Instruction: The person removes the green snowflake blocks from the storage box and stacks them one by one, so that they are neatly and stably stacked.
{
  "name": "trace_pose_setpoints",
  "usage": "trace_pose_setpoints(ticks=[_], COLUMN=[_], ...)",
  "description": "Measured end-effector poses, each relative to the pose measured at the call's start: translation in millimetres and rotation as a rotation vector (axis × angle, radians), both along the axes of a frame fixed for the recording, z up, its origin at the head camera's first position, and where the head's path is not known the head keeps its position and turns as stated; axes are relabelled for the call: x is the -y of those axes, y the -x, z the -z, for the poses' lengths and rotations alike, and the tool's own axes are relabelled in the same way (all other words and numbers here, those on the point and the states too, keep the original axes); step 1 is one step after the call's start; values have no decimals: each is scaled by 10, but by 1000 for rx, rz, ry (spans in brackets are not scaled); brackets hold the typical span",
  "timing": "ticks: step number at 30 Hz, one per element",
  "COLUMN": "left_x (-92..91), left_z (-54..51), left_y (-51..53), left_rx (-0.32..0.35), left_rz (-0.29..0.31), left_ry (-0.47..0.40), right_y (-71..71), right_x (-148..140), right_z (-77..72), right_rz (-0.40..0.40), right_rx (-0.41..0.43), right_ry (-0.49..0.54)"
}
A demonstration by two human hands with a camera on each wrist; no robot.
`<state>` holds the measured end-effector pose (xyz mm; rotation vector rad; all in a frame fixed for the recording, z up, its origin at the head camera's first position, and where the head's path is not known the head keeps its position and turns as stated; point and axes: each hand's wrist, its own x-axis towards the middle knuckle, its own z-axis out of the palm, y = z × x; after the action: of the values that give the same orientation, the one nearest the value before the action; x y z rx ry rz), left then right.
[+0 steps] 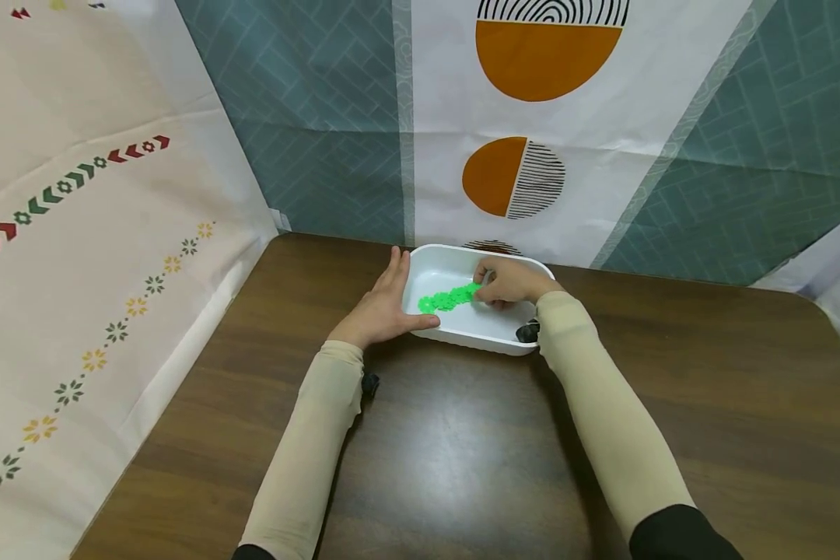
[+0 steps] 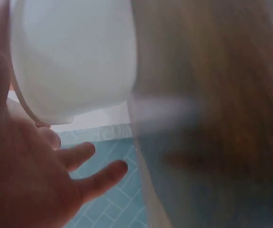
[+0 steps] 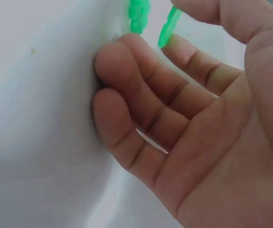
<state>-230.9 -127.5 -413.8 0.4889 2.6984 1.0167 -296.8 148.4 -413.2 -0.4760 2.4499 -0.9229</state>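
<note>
A white tray [image 1: 434,260] stands on the table near its far edge. Across its floor runs a row of small bright green pieces [image 1: 448,299] with bumpy edges. My right hand [image 1: 507,281] reaches into the tray at the row's right end. In the right wrist view, its thumb and index finger pinch a thin green piece [image 3: 169,27], while the other fingertips rest against the white tray surface. At the tray's left end is my left hand [image 1: 385,307], fingers extended along the side and thumb at the near rim. The left wrist view shows these fingers [image 2: 100,183] spread.
The brown wooden table [image 1: 455,459] extends in front and to both sides. Patterned cloth [image 1: 329,117] hangs right behind the tray, and a cream printed cloth [image 1: 112,272] hangs along the left edge. Dark wrist devices [image 1: 528,331] sit under both forearms.
</note>
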Motion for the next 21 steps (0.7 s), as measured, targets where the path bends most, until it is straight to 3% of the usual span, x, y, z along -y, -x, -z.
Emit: trace_pose_setpoints(ticks=[6, 12, 17, 21], left_x=[-79, -124, -96, -41], left_z=[33, 22, 34, 33], left_y=[21, 54, 70, 44], left_rx=[-14, -79, -110, -88], left_rz=[29, 23, 57, 55], left_ry=[-30, 39, 68, 68], right_y=[5, 51, 49, 20], right_x=[-24, 0, 31, 92], right_z=[7, -13, -9, -1], right_rz=[-5, -51, -81, -107], right_rx=[21, -15, -10, 28], right_ry=[-16, -87, -118, -102])
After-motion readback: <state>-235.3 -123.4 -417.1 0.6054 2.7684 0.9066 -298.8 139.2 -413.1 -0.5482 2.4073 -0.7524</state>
